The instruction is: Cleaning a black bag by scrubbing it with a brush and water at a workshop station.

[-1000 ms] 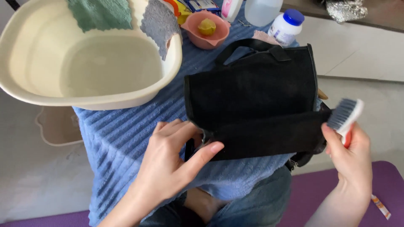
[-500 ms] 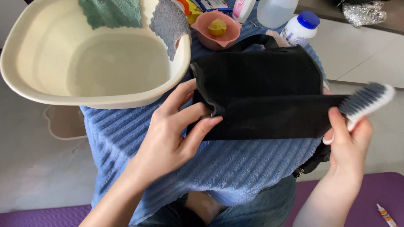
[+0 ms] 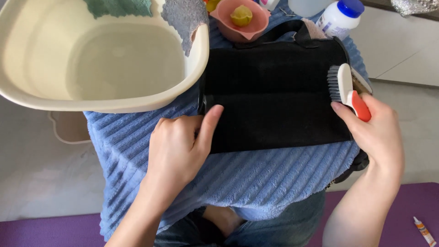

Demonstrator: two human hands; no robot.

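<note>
A black suede bag [image 3: 274, 91] lies flat on a blue ribbed towel [image 3: 247, 176] over my lap. My left hand [image 3: 180, 148] presses down on the bag's lower left corner, thumb on the black fabric, fingers on the towel. My right hand [image 3: 377, 132] grips a white brush with a red handle and dark bristles [image 3: 345, 87]. The bristles touch the bag's right edge. The bag's handle shows at its far side.
A cream wash basin [image 3: 98, 59] with water stands at the left, green and grey cloths over its rim. A pink bowl [image 3: 240, 20] with a yellow object, a white bottle with a blue cap [image 3: 340, 18] and a clear bottle stand behind the bag. A purple mat [image 3: 393, 210] covers the floor.
The bag's lower flap has been laid flat on the towel. My left hand let go of its edge and now presses it down. My right hand brought the brush onto the bag's right side.
</note>
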